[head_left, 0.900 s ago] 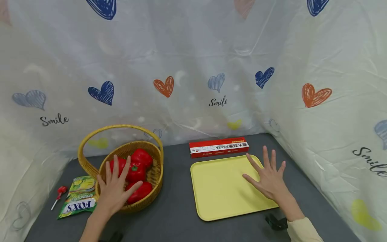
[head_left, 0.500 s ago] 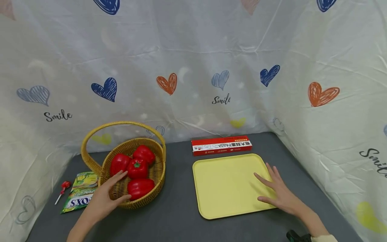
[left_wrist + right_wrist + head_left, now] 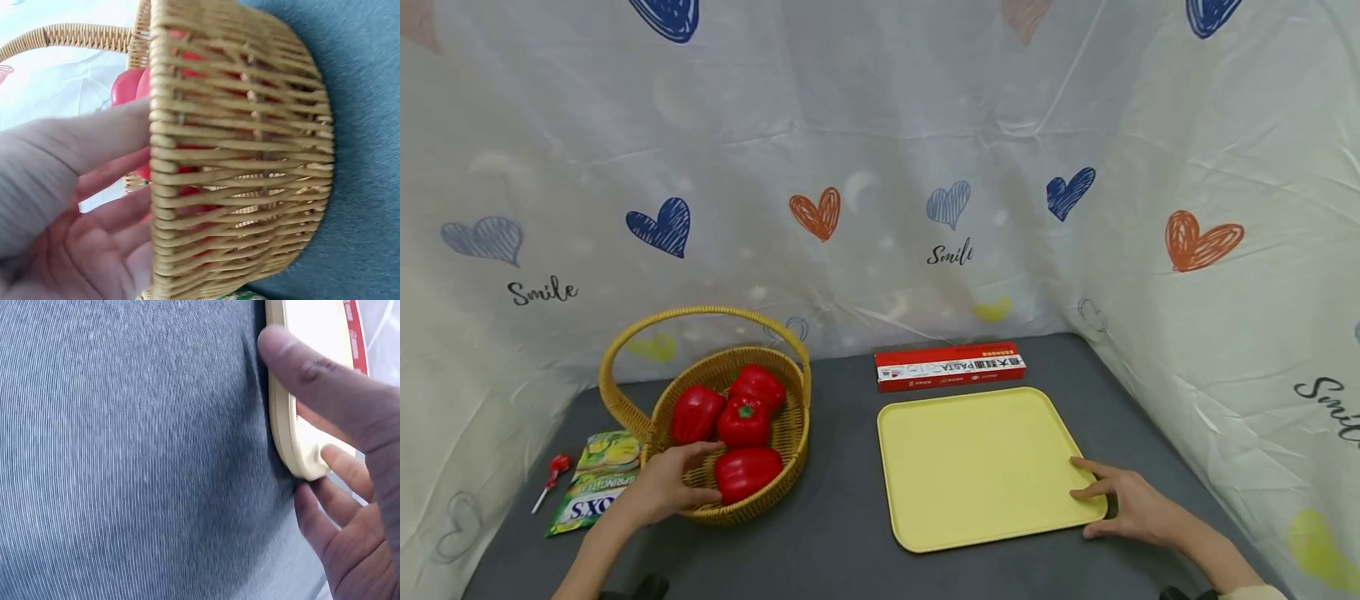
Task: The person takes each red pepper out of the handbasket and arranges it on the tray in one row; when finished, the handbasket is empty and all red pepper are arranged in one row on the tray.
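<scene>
A yellow wicker basket (image 3: 802,450) with a tall arched handle holds several red bell peppers. My left hand (image 3: 662,487) reaches over its near-left rim, thumb and fingers apart at the left end of the front bell pepper (image 3: 748,473). In the left wrist view the basket's woven wall (image 3: 244,144) hides the fingertips. At the near-right corner of a pale yellow tray (image 3: 970,467) is my right hand (image 3: 1131,504), fingers spread around that corner. The right wrist view shows the thumb over the tray's edge (image 3: 284,425), other fingertips close to the corner.
Behind the tray lies a red pasta box (image 3: 950,367). Left of the basket are a green snack bag (image 3: 597,483), partly behind my left arm, and a red lollipop (image 3: 556,471). A white curtain (image 3: 865,100) printed with hearts hangs along the back and sides of the grey table (image 3: 842,517).
My left hand, spread above the basket before, has lowered into it beside the front pepper. My right hand has come down from above the tray to its near-right corner.
</scene>
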